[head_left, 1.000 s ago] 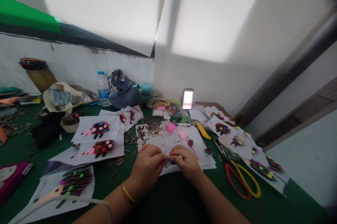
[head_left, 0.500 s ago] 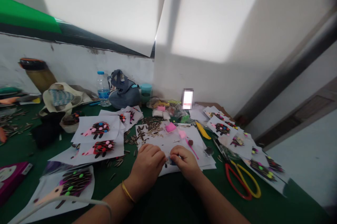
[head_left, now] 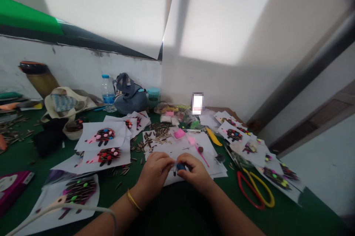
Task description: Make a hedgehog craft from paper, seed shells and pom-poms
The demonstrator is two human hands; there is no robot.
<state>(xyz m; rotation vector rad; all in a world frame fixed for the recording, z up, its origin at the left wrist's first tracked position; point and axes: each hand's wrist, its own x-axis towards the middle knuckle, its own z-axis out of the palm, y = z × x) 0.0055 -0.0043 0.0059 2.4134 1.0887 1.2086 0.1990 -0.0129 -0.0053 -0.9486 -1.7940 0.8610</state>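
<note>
1. In the head view, the right hand (head_left: pixel 195 171) pinches a blue lump (head_left: pixel 181 167) between thumb and fingers. The lump is above the near part of the white paper (head_left: pixel 209 154), between the two hands.
2. The left hand (head_left: pixel 156 171), a yellow bracelet (head_left: pixel 134 201) on its wrist, has thumb and fingertips closed on a small pale piece (head_left: pixel 174 165) just beside the lump; the piece is too small to make out.
3. On the paper, beyond the hands, lie a pink block (head_left: pixel 179 134), a pink lump (head_left: pixel 191 140), a brown ball (head_left: pixel 200 149) and a pink stick (head_left: pixel 203 157). Striped seeds (head_left: pixel 161 130) are heaped at its far left part and spill onto the green table (head_left: pixel 124 188).
4. To the right of the paper are a yellow knife (head_left: pixel 213 137) and scissors (head_left: pixel 240 177) with one red and one yellow handle. Beyond the scissors, hedgehog pictures (head_left: pixel 234 135) overlap along the table's right side.
5. To the left, more hedgehog sheets (head_left: pixel 104 136) overlap, with coloured dots on their dark, spiny backs. A purple box (head_left: pixel 13 191) lies near the left edge of the view, and a white cable (head_left: pixel 83 206) crosses the nearest sheet.
6. Along the wall stand a water bottle (head_left: pixel 109 97), a blue bag (head_left: pixel 131 99) and a teal-lidded cup (head_left: pixel 153 98).
</note>
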